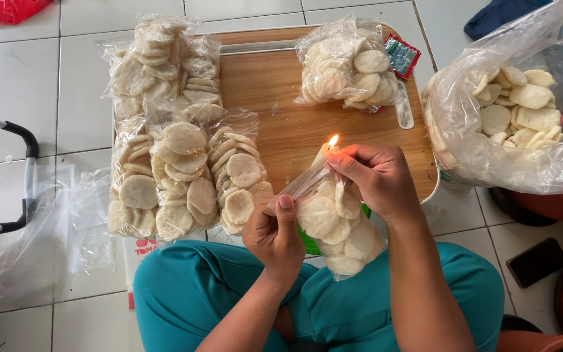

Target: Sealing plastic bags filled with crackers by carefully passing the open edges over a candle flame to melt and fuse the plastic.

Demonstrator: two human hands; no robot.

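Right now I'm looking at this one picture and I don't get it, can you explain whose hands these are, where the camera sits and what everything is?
The single view comes from a camera on a person's head, looking down at their own two bare hands. The left hand and right hand hold a clear plastic bag of pale round crackers, its open edge beside a lit candle flame. Filled bags lie on a round wooden tray. A large open sack of crackers sits at right.

One head-worn camera looks steeply down, close over the person's lap, facing the wooden board [307, 124] ahead.
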